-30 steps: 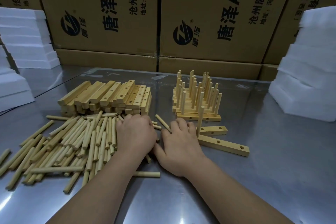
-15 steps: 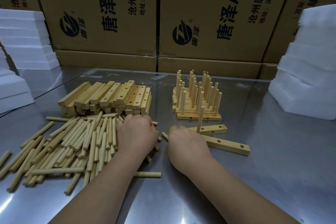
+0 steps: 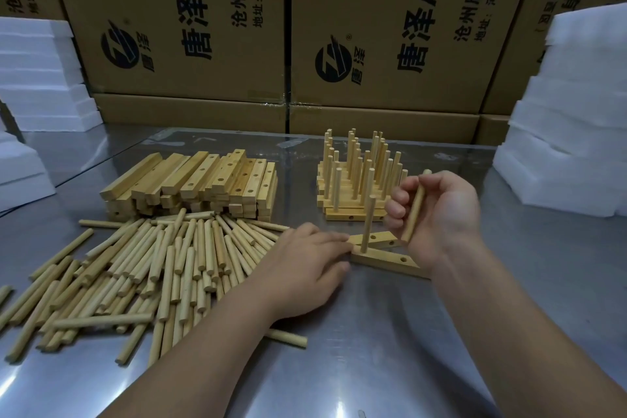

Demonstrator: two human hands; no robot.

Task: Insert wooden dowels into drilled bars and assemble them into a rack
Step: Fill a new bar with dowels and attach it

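My right hand (image 3: 437, 214) is raised above the table and grips a loose dowel (image 3: 415, 207) held nearly upright. Below it a drilled bar (image 3: 386, 260) lies flat with one dowel (image 3: 367, 224) standing in its left hole; a second bar (image 3: 373, 238) lies just behind it. My left hand (image 3: 305, 265) rests palm down on the table, its fingertips touching the left end of the front bar. A spread of loose dowels (image 3: 142, 265) lies to the left.
A stack of drilled bars (image 3: 196, 183) sits behind the dowel pile. Finished bars with upright dowels (image 3: 356, 180) are stacked at centre right. White foam blocks (image 3: 563, 132) stand at right and left (image 3: 40, 75). Cardboard boxes (image 3: 373, 44) wall off the back.
My right hand lifted off the table with a dowel and turned palm inward. My left hand moved right from the dowel pile to the end of the bar.
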